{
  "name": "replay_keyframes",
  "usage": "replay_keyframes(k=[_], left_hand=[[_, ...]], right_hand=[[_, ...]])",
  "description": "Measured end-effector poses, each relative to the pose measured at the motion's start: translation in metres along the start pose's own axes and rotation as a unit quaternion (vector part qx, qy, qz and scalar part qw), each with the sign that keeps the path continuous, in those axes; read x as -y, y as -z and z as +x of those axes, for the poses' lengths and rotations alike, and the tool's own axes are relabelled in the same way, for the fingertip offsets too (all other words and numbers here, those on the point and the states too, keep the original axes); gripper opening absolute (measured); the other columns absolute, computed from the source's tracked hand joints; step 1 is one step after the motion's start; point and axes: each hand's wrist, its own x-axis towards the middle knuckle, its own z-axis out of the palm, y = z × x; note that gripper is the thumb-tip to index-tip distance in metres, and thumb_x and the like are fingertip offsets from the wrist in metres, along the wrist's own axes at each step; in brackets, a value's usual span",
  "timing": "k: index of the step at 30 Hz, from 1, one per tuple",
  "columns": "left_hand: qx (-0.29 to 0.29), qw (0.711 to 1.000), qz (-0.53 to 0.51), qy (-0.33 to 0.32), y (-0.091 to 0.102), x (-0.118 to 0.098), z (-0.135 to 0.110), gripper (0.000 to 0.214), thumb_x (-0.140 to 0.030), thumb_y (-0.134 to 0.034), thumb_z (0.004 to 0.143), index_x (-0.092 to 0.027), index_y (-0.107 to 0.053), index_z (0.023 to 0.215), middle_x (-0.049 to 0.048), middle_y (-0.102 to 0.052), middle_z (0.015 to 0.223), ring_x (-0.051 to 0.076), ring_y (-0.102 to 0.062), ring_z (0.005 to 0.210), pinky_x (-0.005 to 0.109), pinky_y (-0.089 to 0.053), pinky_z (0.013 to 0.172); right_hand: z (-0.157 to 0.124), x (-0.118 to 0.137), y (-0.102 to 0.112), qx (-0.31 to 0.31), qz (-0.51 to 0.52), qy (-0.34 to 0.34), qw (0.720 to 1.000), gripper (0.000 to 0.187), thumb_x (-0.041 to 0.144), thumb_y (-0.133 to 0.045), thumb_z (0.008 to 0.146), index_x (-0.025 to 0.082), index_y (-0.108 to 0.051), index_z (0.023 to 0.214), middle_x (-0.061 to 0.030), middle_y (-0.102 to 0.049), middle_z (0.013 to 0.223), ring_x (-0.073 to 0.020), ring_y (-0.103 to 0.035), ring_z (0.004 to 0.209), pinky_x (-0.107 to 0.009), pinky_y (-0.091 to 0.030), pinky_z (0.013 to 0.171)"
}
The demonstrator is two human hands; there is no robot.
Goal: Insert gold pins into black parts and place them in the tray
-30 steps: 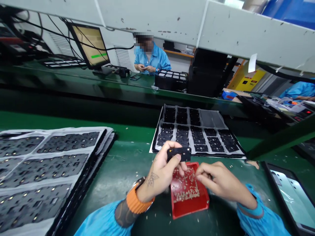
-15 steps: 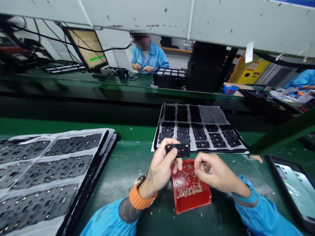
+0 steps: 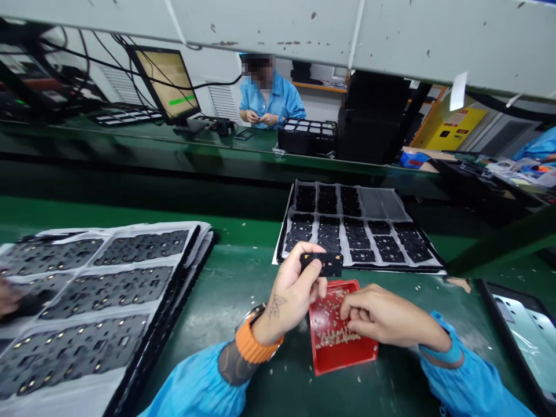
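My left hand point(image 3: 293, 289) pinches a small flat black plate point(image 3: 329, 264) with gold-coloured spots between thumb and fingers, above the far end of a red tray point(image 3: 319, 366). Inside that tray lie many tiny pale pieces point(image 3: 334, 337), gathered mostly in a band toward its near side. Over the tray's right side, my right hand point(image 3: 373, 315) is closed, its fingertips curled together low over the pieces. Whatever those fingertips may hold is too small or hidden to make out.
Stacked trays of black plates point(image 3: 108, 289) stand at left, where another person's hand point(image 3: 8, 298) reaches in. Behind my hands lies another plate tray point(image 3: 382, 202). A black frame with pale phone-like panels point(image 3: 527, 341) is at right. A co-worker point(image 3: 271, 101) sits opposite; a grey beam point(image 3: 269, 29) crosses overhead.
My right hand has lowered toward the pieces in the red tray. The view has shifted a little, and another person's hand has appeared at the left edge. My left hand still holds the plate.
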Motion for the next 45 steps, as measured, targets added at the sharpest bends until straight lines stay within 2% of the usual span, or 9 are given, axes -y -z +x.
replay_keyframes(k=[3, 9, 15, 20, 24, 27, 29, 37, 45], left_hand=[[0.001, 1.000, 0.006, -0.007, 0.000, 0.000, 0.002, 0.032, -0.043, -0.062, 0.087, -0.021, -0.045, 0.101, -0.0094, -0.047, 0.052, 0.006, -0.045, 0.040, 0.012, -0.028, 0.037], [0.006, 1.000, 0.022, -0.008, 0.001, 0.003, 0.002, 0.029, -0.041, -0.060, 0.089, -0.021, -0.044, 0.102, -0.0088, -0.049, 0.052, 0.006, -0.045, 0.041, 0.012, -0.028, 0.038], [0.013, 0.999, 0.043, -0.010, 0.001, 0.005, 0.001, 0.028, -0.042, -0.056, 0.091, -0.020, -0.044, 0.104, -0.0073, -0.052, 0.050, 0.006, -0.042, 0.040, 0.013, -0.029, 0.037], [0.018, 0.998, 0.052, -0.013, 0.001, 0.006, 0.001, 0.027, -0.042, -0.055, 0.091, -0.020, -0.046, 0.103, -0.0067, -0.054, 0.050, 0.007, -0.044, 0.040, 0.013, -0.030, 0.038], [0.019, 0.997, 0.070, -0.014, 0.001, 0.005, 0.002, 0.030, -0.043, -0.055, 0.091, -0.018, -0.047, 0.106, -0.0038, -0.059, 0.049, 0.007, -0.044, 0.037, 0.014, -0.032, 0.037], [0.020, 0.997, 0.074, -0.013, -0.001, 0.007, 0.001, 0.032, -0.043, -0.057, 0.090, -0.017, -0.048, 0.106, -0.0010, -0.062, 0.052, 0.007, -0.045, 0.036, 0.014, -0.035, 0.037], [0.018, 0.997, 0.071, -0.016, -0.003, 0.009, 0.000, 0.034, -0.044, -0.059, 0.089, -0.016, -0.049, 0.106, 0.0000, -0.064, 0.054, 0.008, -0.050, 0.038, 0.015, -0.039, 0.037], [0.014, 1.000, 0.022, -0.010, -0.012, 0.018, -0.004, 0.037, -0.045, -0.055, 0.092, -0.016, -0.046, 0.114, 0.0061, -0.072, 0.074, 0.018, -0.071, 0.063, 0.024, -0.058, 0.053], [-0.031, 0.997, 0.073, -0.001, -0.014, 0.019, -0.004, 0.034, -0.046, -0.057, 0.090, -0.015, -0.050, 0.100, 0.0054, -0.071, 0.059, 0.016, -0.068, 0.048, 0.021, -0.057, 0.048]], right_hand=[[0.000, -0.001, 0.001, 0.016, -0.018, -0.048, 0.999, 0.037, -0.011, -0.072, 0.079, 0.018, -0.049, 0.070, 0.0101, -0.047, 0.059, -0.0124, -0.044, 0.052, -0.023, -0.026, 0.049], [0.003, 0.002, 0.001, -0.004, -0.052, -0.028, 0.998, 0.040, -0.022, -0.061, 0.074, 0.017, -0.056, 0.083, 0.0064, -0.055, 0.080, -0.0148, -0.051, 0.076, -0.022, -0.034, 0.068], [0.007, 0.001, -0.004, 0.040, -0.013, -0.060, 0.997, 0.046, -0.010, -0.082, 0.078, 0.015, -0.046, 0.065, 0.0108, -0.044, 0.057, -0.0112, -0.042, 0.054, -0.023, -0.025, 0.052], [0.005, -0.001, -0.004, -0.018, -0.021, -0.026, 0.999, 0.036, -0.018, -0.063, 0.076, 0.016, -0.055, 0.084, 0.0081, -0.050, 0.070, -0.0122, -0.045, 0.062, -0.022, -0.028, 0.058], [0.005, -0.008, -0.004, -0.083, 0.055, -0.014, 0.995, 0.033, 0.011, -0.063, 0.091, 0.017, -0.045, 0.065, 0.0065, -0.044, 0.056, -0.0121, -0.039, 0.050, -0.025, -0.025, 0.051], [0.012, -0.011, -0.008, -0.226, 0.192, -0.019, 0.955, 0.012, 0.029, -0.061, 0.095, 0.018, -0.058, 0.091, 0.0008, -0.057, 0.073, -0.0154, -0.050, 0.057, -0.023, -0.036, 0.052], [0.020, -0.011, -0.014, -0.284, 0.269, -0.007, 0.920, 0.022, 0.031, -0.063, 0.094, 0.017, -0.058, 0.110, -0.0021, -0.060, 0.082, -0.0165, -0.054, 0.060, -0.023, -0.043, 0.054], [0.034, -0.012, -0.028, -0.358, 0.348, 0.022, 0.866, 0.013, 0.028, -0.065, 0.094, 0.015, -0.068, 0.095, -0.0051, -0.061, 0.092, -0.0130, -0.056, 0.057, -0.017, -0.048, 0.048], [0.036, -0.008, -0.030, -0.398, 0.343, 0.021, 0.851, 0.020, 0.027, -0.065, 0.092, 0.014, -0.065, 0.076, -0.0004, -0.054, 0.075, -0.0093, -0.050, 0.046, -0.014, -0.039, 0.040]])
